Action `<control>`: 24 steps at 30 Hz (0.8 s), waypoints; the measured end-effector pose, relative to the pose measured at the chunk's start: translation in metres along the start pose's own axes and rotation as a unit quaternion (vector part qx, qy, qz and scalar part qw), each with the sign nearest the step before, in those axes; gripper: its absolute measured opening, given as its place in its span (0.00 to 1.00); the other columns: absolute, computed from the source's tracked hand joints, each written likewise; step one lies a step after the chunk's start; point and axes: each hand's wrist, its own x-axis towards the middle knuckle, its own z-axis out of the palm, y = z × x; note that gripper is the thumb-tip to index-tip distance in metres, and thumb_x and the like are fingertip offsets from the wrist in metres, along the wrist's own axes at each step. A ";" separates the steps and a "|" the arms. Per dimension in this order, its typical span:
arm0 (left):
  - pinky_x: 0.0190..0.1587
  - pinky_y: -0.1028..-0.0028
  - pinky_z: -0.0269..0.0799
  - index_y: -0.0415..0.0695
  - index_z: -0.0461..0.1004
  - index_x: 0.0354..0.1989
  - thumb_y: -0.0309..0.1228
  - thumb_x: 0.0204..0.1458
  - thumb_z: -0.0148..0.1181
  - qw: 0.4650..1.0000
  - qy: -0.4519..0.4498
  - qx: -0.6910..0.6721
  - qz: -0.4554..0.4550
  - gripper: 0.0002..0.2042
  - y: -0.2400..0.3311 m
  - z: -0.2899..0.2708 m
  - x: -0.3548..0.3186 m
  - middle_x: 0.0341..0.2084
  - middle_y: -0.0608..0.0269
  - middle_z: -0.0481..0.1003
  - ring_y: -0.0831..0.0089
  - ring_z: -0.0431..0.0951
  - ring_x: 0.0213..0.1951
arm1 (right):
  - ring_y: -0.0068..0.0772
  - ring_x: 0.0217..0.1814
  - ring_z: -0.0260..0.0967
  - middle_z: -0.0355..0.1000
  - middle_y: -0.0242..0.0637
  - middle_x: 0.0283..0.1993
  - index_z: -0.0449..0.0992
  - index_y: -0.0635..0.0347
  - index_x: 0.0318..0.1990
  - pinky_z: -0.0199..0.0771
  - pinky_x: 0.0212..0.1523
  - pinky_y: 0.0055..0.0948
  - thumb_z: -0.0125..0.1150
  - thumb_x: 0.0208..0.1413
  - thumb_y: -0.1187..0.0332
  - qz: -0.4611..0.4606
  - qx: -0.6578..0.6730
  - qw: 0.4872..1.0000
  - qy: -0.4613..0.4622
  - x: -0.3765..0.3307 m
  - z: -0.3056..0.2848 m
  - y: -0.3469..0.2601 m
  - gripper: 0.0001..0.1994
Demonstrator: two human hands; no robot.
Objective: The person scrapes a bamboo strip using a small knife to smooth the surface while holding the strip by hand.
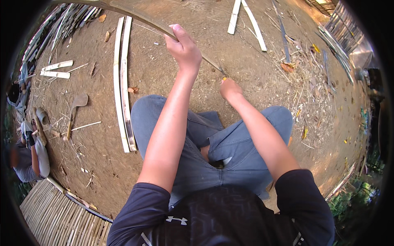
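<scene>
Dirt ground: it's under everything [160, 78], so the lengths just lie flat and don't need propping, we'd say.
Slatted deck: down at 8 o'clock [61, 209], well apart from our hands.
Our legs: jeans [254, 133] with the knees splayed wide, probably so both arms get some room in front.
Long strip: looks like bamboo [139, 17], slanting from 11 o'clock down to just past 12. It's up in our hands, its far end running out of view.
Pale pair: two long split lengths [117, 82] at 10 o'clock, side by side just beside our left knee, likely parked there to stay clear of the elbows.
Spade-like tool: lying at 9 o'clock [80, 100], well out of our reach from here, we think.
Left hand: just shy of 12 [183, 49], clamped round the long strip, thumb on top. Our guess is it's that far up to steady the length and stay off the blade.
Right hand: half past 1 [231, 89], fist closed on the small tool, near our lap, probably for better control.
Small tool: yellow bit of handle [224, 78] poking out, thin dark blade by the strip's near end; can't tell if they're touching.
</scene>
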 end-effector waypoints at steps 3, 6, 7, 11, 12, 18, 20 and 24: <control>0.14 0.79 0.53 0.47 0.54 0.28 0.38 0.69 0.38 0.999 0.006 0.028 0.020 0.16 0.001 -0.013 0.003 0.14 0.72 0.56 0.83 0.57 0.13 | 0.52 0.46 0.79 0.78 0.51 0.46 0.68 0.63 0.48 0.78 0.45 0.48 0.42 0.68 0.50 -0.021 -0.007 0.998 -0.060 -0.021 -0.068 -0.050 0.22; 0.14 0.78 0.54 0.47 0.55 0.28 0.37 0.69 0.37 0.999 0.010 0.025 0.018 0.15 -0.004 -0.001 -0.007 0.14 0.72 0.56 0.83 0.57 0.13 | 0.56 0.51 0.76 0.76 0.54 0.48 0.68 0.64 0.48 0.75 0.50 0.51 0.40 0.69 0.53 0.092 0.022 0.992 -0.084 -0.012 -0.006 0.022 0.21; 0.14 0.78 0.54 0.47 0.55 0.28 0.37 0.69 0.37 0.999 0.014 0.028 0.028 0.15 -0.006 -0.002 -0.002 0.14 0.72 0.57 0.83 0.57 0.13 | 0.54 0.50 0.76 0.76 0.53 0.48 0.68 0.64 0.49 0.75 0.49 0.50 0.40 0.69 0.52 0.090 0.015 0.992 -0.083 -0.003 0.001 0.015 0.21; 0.15 0.78 0.54 0.46 0.55 0.28 0.38 0.69 0.38 0.999 -0.009 0.031 0.012 0.15 0.001 0.000 -0.006 0.14 0.72 0.56 0.84 0.57 0.14 | 0.49 0.41 0.79 0.77 0.51 0.45 0.66 0.64 0.51 0.78 0.39 0.45 0.40 0.68 0.49 0.043 -0.005 0.996 -0.077 0.004 0.018 0.030 0.24; 0.15 0.78 0.54 0.46 0.55 0.28 0.38 0.69 0.38 1.000 -0.007 0.025 0.007 0.15 0.000 0.000 -0.006 0.15 0.72 0.56 0.84 0.57 0.14 | 0.48 0.36 0.80 0.77 0.51 0.43 0.66 0.64 0.51 0.78 0.35 0.44 0.40 0.68 0.49 0.017 -0.005 0.997 -0.070 0.007 0.019 0.037 0.24; 0.15 0.79 0.54 0.46 0.55 0.28 0.38 0.69 0.39 1.000 -0.031 0.004 0.004 0.16 0.009 0.007 -0.008 0.15 0.72 0.56 0.84 0.56 0.14 | 0.30 0.09 0.58 0.70 0.38 0.25 0.68 0.60 0.38 0.57 0.08 0.34 0.32 0.70 0.46 0.146 0.422 0.797 -0.407 0.021 -0.017 0.050 0.26; 0.15 0.79 0.54 0.46 0.55 0.28 0.38 0.70 0.39 0.999 -0.034 0.004 0.005 0.16 0.010 0.010 -0.010 0.14 0.72 0.56 0.84 0.56 0.14 | 0.45 0.23 0.73 0.75 0.49 0.29 0.71 0.62 0.40 0.71 0.23 0.42 0.37 0.69 0.48 0.078 0.280 0.913 -0.286 0.018 -0.012 0.055 0.25; 0.14 0.79 0.54 0.46 0.54 0.27 0.38 0.70 0.38 0.999 -0.025 0.023 0.027 0.16 0.004 0.004 -0.008 0.14 0.72 0.56 0.83 0.56 0.13 | 0.62 0.46 0.75 0.76 0.60 0.40 0.69 0.66 0.51 0.74 0.47 0.52 0.47 0.67 0.54 0.033 0.085 0.993 -0.070 -0.010 -0.011 0.017 0.21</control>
